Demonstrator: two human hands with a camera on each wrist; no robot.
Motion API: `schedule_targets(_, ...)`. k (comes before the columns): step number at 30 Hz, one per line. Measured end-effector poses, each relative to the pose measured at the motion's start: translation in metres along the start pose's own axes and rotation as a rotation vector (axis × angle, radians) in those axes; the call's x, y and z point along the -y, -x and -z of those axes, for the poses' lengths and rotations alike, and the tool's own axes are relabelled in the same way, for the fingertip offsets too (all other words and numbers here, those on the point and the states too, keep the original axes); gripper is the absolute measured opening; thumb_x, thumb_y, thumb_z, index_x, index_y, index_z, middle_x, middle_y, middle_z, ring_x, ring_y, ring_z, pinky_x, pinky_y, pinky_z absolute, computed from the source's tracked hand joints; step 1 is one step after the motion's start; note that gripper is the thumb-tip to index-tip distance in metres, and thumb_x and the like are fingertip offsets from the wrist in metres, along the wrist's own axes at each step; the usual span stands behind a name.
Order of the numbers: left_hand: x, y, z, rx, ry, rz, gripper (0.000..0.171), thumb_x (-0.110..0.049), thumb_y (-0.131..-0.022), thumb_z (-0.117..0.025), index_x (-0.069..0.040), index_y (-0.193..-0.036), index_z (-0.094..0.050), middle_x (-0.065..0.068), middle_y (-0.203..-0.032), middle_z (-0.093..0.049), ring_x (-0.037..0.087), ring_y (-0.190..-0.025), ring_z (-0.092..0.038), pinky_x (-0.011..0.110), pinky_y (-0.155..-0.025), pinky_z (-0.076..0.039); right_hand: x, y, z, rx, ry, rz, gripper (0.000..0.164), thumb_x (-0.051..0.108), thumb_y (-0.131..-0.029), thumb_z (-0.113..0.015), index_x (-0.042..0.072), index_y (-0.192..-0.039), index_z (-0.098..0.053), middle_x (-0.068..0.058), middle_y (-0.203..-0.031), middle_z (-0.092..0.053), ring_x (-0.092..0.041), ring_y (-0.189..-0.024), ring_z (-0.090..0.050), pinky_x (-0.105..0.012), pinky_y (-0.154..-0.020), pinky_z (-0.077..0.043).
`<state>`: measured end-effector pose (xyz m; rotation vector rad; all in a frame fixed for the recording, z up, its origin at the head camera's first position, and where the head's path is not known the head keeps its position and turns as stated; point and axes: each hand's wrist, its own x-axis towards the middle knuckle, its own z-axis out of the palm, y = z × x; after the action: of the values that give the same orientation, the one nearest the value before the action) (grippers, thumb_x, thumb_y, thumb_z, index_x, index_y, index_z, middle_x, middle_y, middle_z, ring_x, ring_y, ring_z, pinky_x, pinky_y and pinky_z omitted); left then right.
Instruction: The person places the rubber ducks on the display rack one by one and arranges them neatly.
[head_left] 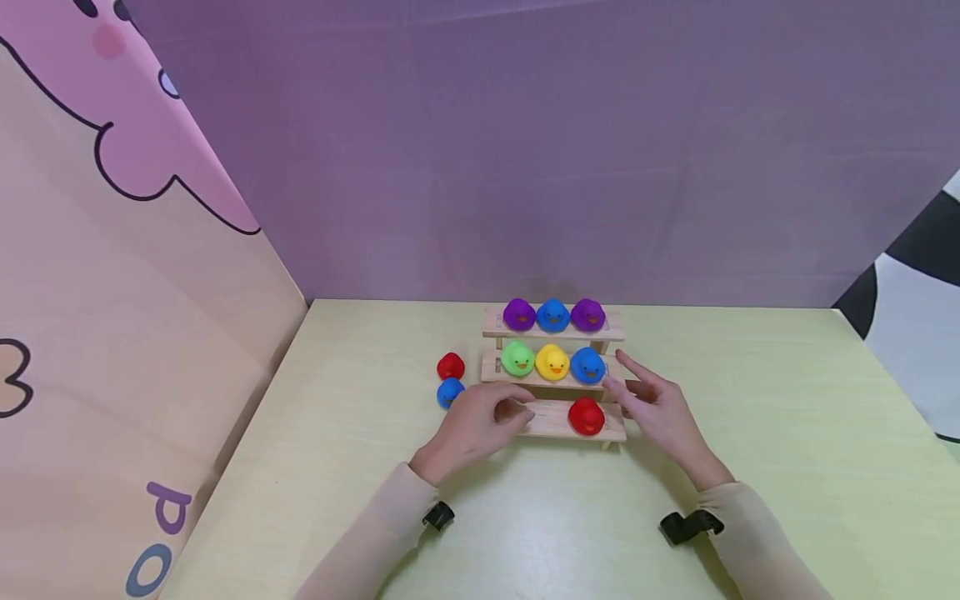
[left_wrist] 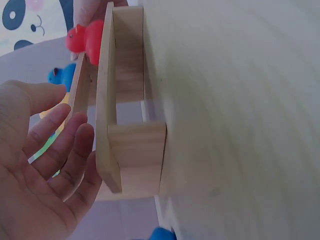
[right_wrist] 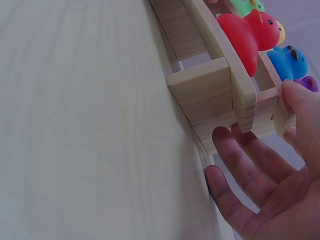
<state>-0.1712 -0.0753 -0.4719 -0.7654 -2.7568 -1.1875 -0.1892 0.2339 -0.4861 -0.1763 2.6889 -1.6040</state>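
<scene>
A three-step wooden stand [head_left: 551,425] carries small rubber ducks. My left hand [head_left: 476,423] is at the left end of the front step, fingers loosely bent with nothing between them. On the right part of that step sits a red duck [head_left: 587,416]. My right hand [head_left: 663,417] is by the stand's right end, fingers spread; its thumb [right_wrist: 295,95] is close to the blue duck [right_wrist: 287,62], contact unclear. A green duck [head_left: 517,358], a yellow duck [head_left: 552,362] and that blue duck fill the middle step.
On the back step stand a purple duck [head_left: 519,315], a blue duck [head_left: 552,316] and another purple duck [head_left: 588,315]. Left of the stand, a loose red duck [head_left: 451,366] and a loose blue duck [head_left: 449,391] lie on the pale table [head_left: 360,375]. A purple backdrop [head_left: 525,167] rises behind.
</scene>
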Motion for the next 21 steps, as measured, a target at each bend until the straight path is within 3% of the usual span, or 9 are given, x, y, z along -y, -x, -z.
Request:
schedule_targets(10, 0.014, 0.01, 0.017, -0.04, 0.019, 0.042, 0.022, -0.025, -0.101, -0.075, -0.017, -0.12, -0.08, -0.007, -0.107, -0.079, 0.006, -0.091, -0.067, 0.024, -0.079, -0.055, 0.001, 0.0, 0.0, 0.001, 0.0, 0.0, 0.068, 0.044, -0.107, -0.064, 0.017, -0.165, -0.041, -0.028, -0.132, -0.072, -0.036, -0.111, -0.077, -0.019, -0.081, -0.061)
schedule_targets(15, 0.023, 0.015, 0.027, -0.08, 0.006, 0.086, 0.02, -0.027, -0.1, -0.075, -0.021, -0.118, -0.081, -0.01, -0.108, -0.078, 0.01, -0.089, -0.066, 0.027, -0.077, -0.055, 0.001, 0.001, 0.0, 0.004, -0.001, -0.004, 0.068, 0.044, -0.107, -0.064, 0.019, -0.165, -0.041, -0.027, -0.132, -0.072, -0.036, -0.111, -0.077, -0.02, -0.081, -0.061)
schedule_targets(21, 0.036, 0.016, 0.038, -0.177, -0.05, 0.121, 0.015, -0.027, -0.099, -0.076, -0.021, -0.112, -0.082, -0.004, -0.117, -0.078, 0.023, -0.11, -0.071, 0.042, -0.096, -0.057, 0.0, 0.001, 0.0, 0.003, -0.004, -0.004, 0.067, 0.044, -0.107, -0.064, 0.021, -0.166, -0.04, -0.027, -0.133, -0.072, -0.035, -0.112, -0.077, -0.019, -0.082, -0.061)
